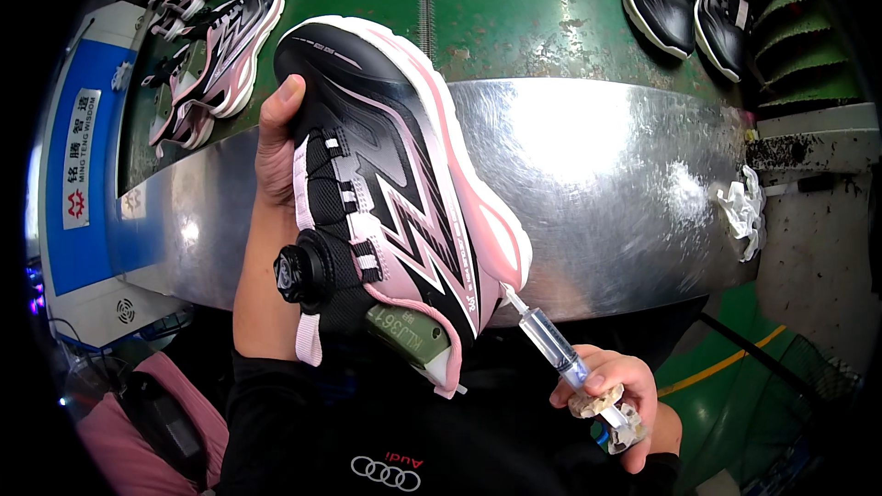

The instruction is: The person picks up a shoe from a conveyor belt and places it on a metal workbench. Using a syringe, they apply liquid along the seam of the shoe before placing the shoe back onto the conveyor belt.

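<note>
A black and pink sneaker (395, 193) with a white and pink sole is held up in front of me, its toe pointing away. My left hand (277, 133) grips it near the toe, thumb visible, the other fingers hidden behind it. A black round dial (301, 274) sits on the tongue side, and a green shoe last (409, 335) fills the opening. My right hand (620, 390) is closed around a clear syringe (551, 344) with a crusted, whitish plunger end. The syringe's tip meets the heel end of the sole, at the seam with the upper.
A shiny metal plate (588, 193) lies before a green conveyor belt (514, 28). More sneakers stand on the belt at far left (234, 55) and far right (657, 0). A crumpled white object (742, 211) rests at the plate's right edge. A blue and white machine panel (83, 156) stands left.
</note>
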Demonstrator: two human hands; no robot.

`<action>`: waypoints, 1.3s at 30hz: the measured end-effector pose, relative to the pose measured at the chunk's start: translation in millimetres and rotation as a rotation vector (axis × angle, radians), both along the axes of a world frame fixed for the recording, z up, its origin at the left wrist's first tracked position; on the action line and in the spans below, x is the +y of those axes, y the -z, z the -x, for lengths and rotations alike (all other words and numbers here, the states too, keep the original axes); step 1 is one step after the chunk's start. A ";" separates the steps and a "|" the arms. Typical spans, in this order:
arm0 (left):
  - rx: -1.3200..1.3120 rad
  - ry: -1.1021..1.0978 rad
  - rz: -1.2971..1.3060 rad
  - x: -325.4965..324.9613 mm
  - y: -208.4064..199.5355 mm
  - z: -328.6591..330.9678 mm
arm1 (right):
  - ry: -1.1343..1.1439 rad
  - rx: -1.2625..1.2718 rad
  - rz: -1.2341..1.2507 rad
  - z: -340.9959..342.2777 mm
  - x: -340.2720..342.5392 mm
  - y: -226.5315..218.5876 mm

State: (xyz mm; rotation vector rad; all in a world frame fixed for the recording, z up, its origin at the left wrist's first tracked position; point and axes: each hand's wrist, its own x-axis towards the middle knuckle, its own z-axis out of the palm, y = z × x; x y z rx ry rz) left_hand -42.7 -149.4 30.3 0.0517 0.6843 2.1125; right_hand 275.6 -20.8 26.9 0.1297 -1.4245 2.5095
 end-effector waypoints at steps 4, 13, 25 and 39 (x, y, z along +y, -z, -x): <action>-0.013 0.001 0.051 3.2 -0.1 1.3 | 0.023 0.029 0.009 -1.1 -2.8 5.9; 0.139 0.041 0.261 -14.8 5.8 16.1 | 0.064 0.035 0.058 -1.5 -6.0 18.8; 0.613 0.144 0.627 -107.2 4.8 20.9 | 0.025 -0.004 -0.082 14.8 -2.5 24.3; 0.268 0.009 0.744 -168.7 -14.3 -54.7 | 0.020 -0.014 -0.230 23.1 -12.3 16.1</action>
